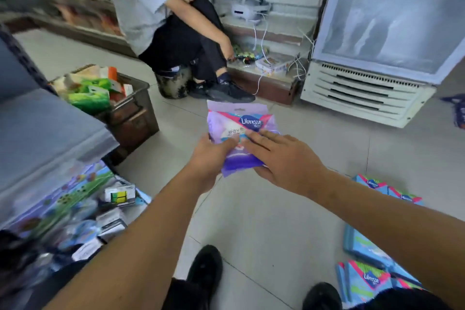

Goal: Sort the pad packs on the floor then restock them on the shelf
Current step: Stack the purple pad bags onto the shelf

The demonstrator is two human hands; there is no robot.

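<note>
On the floor (251, 209) near the right foot lie blue pad packs (370, 282); farther out, the left hand (211, 151) grips a purple pack (241, 133) from beneath while the right hand (279, 156) rests flat-fingered on it. Sorting seems underway; next, it likely needs a matching pile.

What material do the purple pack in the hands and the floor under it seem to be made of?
Purple pack: probably thin plastic film, slightly glossy; it wrinkles under both hands and has a punched hang tab on top. Floor: looks like glazed ceramic tile, pale and smooth, with straight grout lines and a soft sheen.
</note>
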